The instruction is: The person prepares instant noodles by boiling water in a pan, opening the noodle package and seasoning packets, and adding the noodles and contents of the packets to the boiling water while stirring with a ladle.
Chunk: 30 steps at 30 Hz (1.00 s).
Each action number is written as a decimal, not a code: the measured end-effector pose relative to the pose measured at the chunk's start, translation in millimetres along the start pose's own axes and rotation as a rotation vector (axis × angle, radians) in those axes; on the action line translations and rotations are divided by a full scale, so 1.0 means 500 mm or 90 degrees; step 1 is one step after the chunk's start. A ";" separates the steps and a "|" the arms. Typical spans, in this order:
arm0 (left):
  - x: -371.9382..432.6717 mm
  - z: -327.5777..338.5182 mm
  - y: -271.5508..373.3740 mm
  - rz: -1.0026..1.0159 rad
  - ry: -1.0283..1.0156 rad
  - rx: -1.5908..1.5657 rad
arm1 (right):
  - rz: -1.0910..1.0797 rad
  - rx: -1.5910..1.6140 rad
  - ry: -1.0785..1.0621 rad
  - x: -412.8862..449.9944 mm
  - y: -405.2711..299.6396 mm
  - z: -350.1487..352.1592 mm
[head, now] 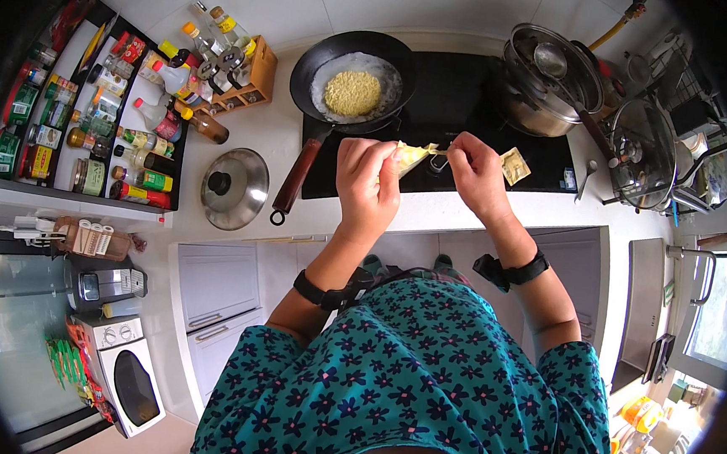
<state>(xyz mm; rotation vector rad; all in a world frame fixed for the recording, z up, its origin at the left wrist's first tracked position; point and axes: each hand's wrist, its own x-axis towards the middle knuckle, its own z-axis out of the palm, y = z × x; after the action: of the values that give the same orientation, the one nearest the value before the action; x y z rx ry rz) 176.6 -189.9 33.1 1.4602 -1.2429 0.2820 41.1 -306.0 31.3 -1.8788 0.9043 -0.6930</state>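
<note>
A yellow seasoning sachet is pinched in my left hand above the front of the black cooktop. My right hand grips a thin strip at the sachet's torn-looking top edge, a little to the right. A second, gold sachet lies on the cooktop just beyond my right hand. Behind my left hand, a round cake of instant noodles sits in whitish, foamy liquid in a black wok. The wok's brown handle points toward me.
A glass-and-steel lid rests on the counter at left, near a wooden rack and shelves of seasoning bottles. At right are a steel pot with a ladle, a spoon and a dish rack.
</note>
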 end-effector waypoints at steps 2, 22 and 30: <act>-0.003 -0.003 0.003 -0.024 0.027 -0.012 | -0.004 0.001 -0.003 0.004 0.013 0.000; -0.001 0.019 -0.012 -0.313 0.016 -0.244 | 0.069 0.157 0.096 0.021 0.094 -0.077; -0.001 0.040 -0.026 -0.449 -0.031 -0.420 | 0.122 0.362 0.083 -0.041 0.088 -0.081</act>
<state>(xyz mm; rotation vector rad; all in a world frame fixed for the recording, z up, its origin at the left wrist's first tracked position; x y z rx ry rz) 177.7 -208.9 18.7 1.2177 -0.6796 -0.5910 -15.0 -323.1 7.1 -1.2405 0.8447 -0.8549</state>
